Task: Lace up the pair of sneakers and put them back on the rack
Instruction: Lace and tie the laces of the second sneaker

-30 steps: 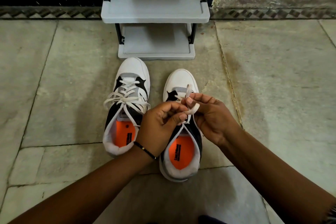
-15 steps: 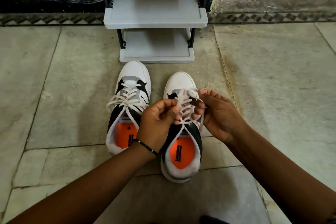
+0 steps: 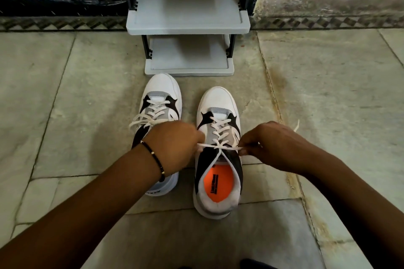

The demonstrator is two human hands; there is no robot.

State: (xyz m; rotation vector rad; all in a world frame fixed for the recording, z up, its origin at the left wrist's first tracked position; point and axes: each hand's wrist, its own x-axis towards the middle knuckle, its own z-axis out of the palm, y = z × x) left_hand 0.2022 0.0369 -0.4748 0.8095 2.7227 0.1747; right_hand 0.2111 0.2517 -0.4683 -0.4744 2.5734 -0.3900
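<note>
Two white, black and grey sneakers with orange insoles stand side by side on the stone floor, toes toward the rack. The right sneaker point(image 3: 218, 102) has its white lace point(image 3: 220, 135) crossed up the eyelets and pulled taut sideways across the top. My left hand point(image 3: 175, 146) pinches the lace's left end and my right hand point(image 3: 275, 144) pinches its right end, whose tip sticks out past the hand. My left forearm covers the rear of the left sneaker point(image 3: 161, 91), which is laced with loose loops. The grey two-shelf shoe rack point(image 3: 188, 26) stands just beyond the toes.
Large stone floor slabs point(image 3: 328, 94) extend on both sides. A patterned border strip point(image 3: 54, 24) and a dark wall base run behind the rack. Bright light falls at the top right. A dark object point(image 3: 253, 264) shows at the bottom edge.
My hands have moved apart from above the right sneaker's tongue, drawing the lace ends out sideways and tight. The view has shifted slightly closer.
</note>
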